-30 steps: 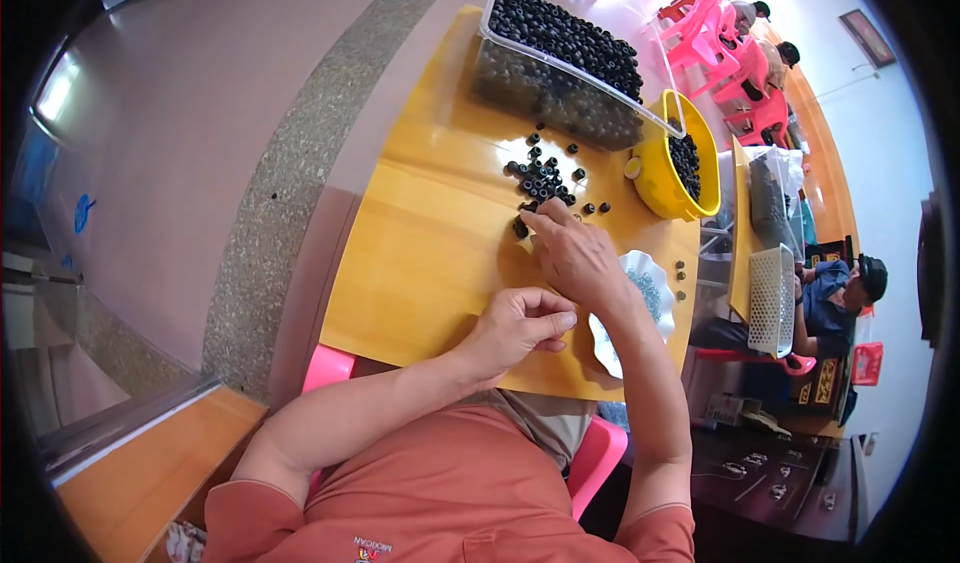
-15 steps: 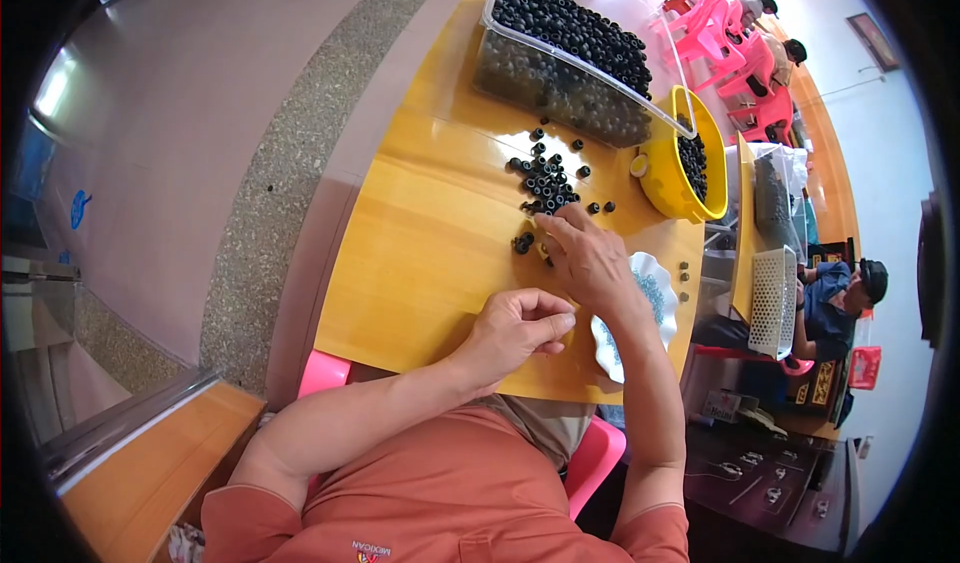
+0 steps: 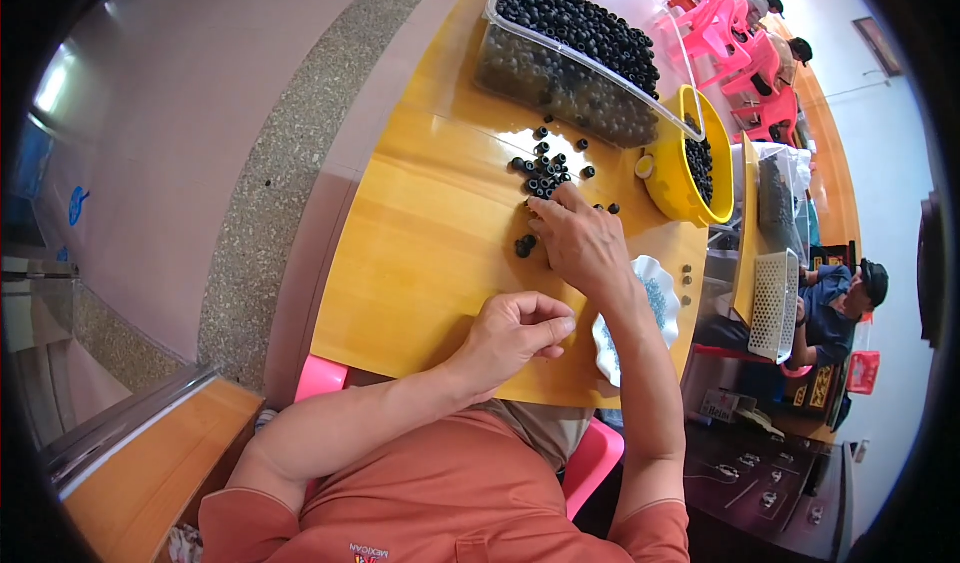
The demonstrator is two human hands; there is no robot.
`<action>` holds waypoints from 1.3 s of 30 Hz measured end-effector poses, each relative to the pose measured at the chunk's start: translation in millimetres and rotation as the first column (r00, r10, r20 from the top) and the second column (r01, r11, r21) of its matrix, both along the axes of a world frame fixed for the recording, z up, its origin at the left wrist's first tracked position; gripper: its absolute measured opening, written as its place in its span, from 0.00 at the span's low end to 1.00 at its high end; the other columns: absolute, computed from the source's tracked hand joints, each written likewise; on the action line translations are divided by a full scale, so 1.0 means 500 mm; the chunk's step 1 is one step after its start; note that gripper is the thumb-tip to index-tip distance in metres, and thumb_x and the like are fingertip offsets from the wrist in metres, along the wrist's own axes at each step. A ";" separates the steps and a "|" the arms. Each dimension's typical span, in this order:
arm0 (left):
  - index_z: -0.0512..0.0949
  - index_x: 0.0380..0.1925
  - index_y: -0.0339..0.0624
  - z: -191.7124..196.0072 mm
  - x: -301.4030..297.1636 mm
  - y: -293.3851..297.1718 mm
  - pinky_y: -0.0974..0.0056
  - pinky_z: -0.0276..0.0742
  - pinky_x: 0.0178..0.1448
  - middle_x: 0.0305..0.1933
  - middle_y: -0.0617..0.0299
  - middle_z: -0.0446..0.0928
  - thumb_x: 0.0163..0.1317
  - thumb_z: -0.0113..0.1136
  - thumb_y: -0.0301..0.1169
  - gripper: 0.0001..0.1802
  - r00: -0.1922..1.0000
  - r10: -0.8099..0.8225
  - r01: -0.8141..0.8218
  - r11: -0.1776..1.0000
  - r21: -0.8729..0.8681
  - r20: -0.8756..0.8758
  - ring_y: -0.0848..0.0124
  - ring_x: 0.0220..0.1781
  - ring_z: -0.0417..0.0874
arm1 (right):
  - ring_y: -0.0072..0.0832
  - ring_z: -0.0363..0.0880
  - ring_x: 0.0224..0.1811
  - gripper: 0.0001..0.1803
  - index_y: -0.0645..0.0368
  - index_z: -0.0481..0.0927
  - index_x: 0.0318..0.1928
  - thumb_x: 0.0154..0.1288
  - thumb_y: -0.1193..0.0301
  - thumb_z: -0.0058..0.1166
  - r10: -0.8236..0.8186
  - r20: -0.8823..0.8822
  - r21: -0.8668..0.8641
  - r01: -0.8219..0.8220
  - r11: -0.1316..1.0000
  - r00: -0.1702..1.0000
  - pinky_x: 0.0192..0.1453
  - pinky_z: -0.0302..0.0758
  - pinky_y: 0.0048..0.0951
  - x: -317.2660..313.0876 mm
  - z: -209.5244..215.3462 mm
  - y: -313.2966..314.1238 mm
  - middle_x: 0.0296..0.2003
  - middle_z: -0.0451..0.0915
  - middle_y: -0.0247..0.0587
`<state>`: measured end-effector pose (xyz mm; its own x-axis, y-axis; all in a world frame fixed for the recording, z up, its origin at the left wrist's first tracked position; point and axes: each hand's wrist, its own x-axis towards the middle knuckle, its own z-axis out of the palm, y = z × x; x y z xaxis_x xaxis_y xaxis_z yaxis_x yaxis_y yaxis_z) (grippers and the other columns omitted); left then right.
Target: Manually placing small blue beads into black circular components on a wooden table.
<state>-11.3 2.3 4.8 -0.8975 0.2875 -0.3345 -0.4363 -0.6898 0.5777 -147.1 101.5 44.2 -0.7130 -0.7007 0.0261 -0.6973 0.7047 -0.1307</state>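
Small black ring-shaped pieces (image 3: 545,175) lie in a loose pile on the yellow wooden table. My right hand (image 3: 582,245) reaches over the near edge of this pile, fingers bent down and drawn together at the pieces; whatever lies between the fingertips is hidden. Closer to me, my left hand (image 3: 512,338) hovers above the table's near side, thumb and forefinger pinched. Anything in that pinch is too small to make out. A few stray black pieces (image 3: 525,246) sit left of my right hand. Beside my right forearm rests a white wavy-rimmed dish (image 3: 645,266) with tiny light-blue bits.
A clear plastic bin (image 3: 560,88) full of black pieces stands at the table's far end. Right of it is a yellow tub (image 3: 665,188) with more pieces. Several small pieces (image 3: 687,283) line the right edge. Another person (image 3: 830,308) sits at a neighbouring table, beside a white basket (image 3: 772,308).
My right hand has shifted slightly left and farther into the near edge of the pile. My left hand keeps its pinch in nearly the same place.
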 end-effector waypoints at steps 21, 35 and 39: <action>0.80 0.43 0.35 0.001 -0.001 -0.002 0.70 0.82 0.44 0.40 0.61 0.80 0.64 0.63 0.27 0.10 1.000 0.007 -0.007 1.000 -0.009 0.018 0.75 0.38 0.82 | 0.40 0.81 0.32 0.06 0.58 0.81 0.33 0.59 0.69 0.57 0.128 0.018 0.006 -0.128 0.992 0.992 0.34 0.76 0.39 -0.015 -0.022 -0.002 0.35 0.81 0.39; 0.80 0.42 0.37 0.001 -0.004 -0.004 0.69 0.82 0.45 0.39 0.64 0.80 0.64 0.63 0.27 0.08 0.999 0.041 -0.041 0.999 0.001 0.012 0.77 0.39 0.81 | 0.39 0.81 0.30 0.10 0.59 0.83 0.39 0.54 0.73 0.57 0.154 0.121 -0.200 -0.128 0.971 0.981 0.36 0.78 0.32 -0.017 0.002 0.009 0.31 0.80 0.42; 0.80 0.42 0.38 0.000 -0.003 -0.005 0.69 0.82 0.45 0.39 0.64 0.80 0.64 0.63 0.27 0.08 0.999 0.044 -0.044 0.999 0.002 0.023 0.77 0.40 0.80 | 0.24 0.80 0.29 0.07 0.63 0.82 0.36 0.55 0.77 0.61 0.007 0.357 -0.471 0.174 0.865 0.934 0.34 0.76 0.24 0.022 0.015 0.045 0.29 0.81 0.38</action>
<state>-12.8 -0.2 4.8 -0.9014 0.2488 -0.3544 -0.4186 -0.7102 0.5661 -136.1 124.2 51.7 -0.7960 -0.5976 0.0964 -0.4880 0.5394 -0.6862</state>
